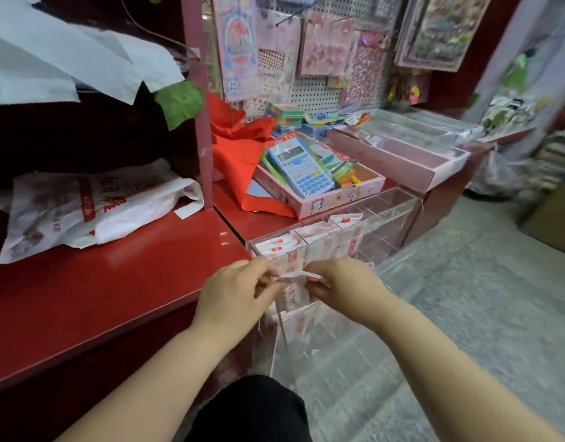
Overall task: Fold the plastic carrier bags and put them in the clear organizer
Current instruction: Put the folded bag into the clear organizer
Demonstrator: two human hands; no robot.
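My left hand (239, 291) and my right hand (341, 283) pinch the two ends of a small folded white-and-red plastic carrier bag (295, 277) between them. They hold it at the near top edge of the clear organizer (386, 218), which stands against the red counter's end. Folded bags (281, 245) stand in the organizer's near compartments; more show through its front wall. A pile of unfolded white carrier bags (83, 212) with red print lies on the red counter (115, 282) at the left.
A pink box (338, 196) with a blue calculator (300, 165) and stationery sits behind the organizer, beside red cloth (239, 154). Longer pink and clear trays (402, 145) lie further right. A pegboard with sticker packs hangs behind. Grey tiled floor spreads to the right.
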